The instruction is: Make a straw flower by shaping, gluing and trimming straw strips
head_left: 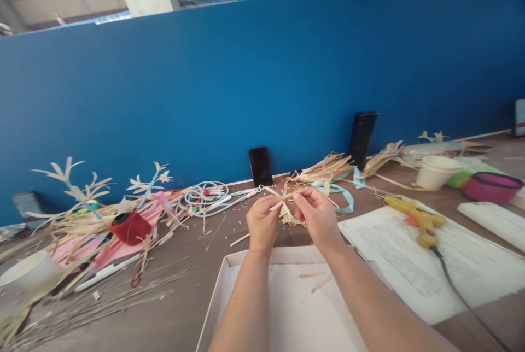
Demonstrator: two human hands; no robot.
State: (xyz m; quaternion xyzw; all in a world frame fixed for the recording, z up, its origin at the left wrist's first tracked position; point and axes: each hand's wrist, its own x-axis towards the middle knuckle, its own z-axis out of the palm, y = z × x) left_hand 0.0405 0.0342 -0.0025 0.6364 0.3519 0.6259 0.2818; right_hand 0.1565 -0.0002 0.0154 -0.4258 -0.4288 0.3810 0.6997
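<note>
Between my two hands is a small flower of pale dried-husk strips (284, 197), its petals spreading outward. My left hand (262, 222) pinches it from the left, fingers closed on a petal. From the right, my right hand (315, 211) pinches the same flower with thumb and fingertips. Both hands are raised above the far edge of a shallow white box lid (295, 308), where a few short husk pieces (321, 283) lie. More husk strips (292, 217) lie on the table just behind the hands.
A yellow glue gun (422, 221) rests on printed paper (435, 264) at right, its cord trailing forward. Bundled husks (324, 167), a pale-blue cord (207, 198) and a phone (260, 166) lie by the blue partition (229, 95). Thin wires (123, 297) and finished flower stems (76, 182) are at left.
</note>
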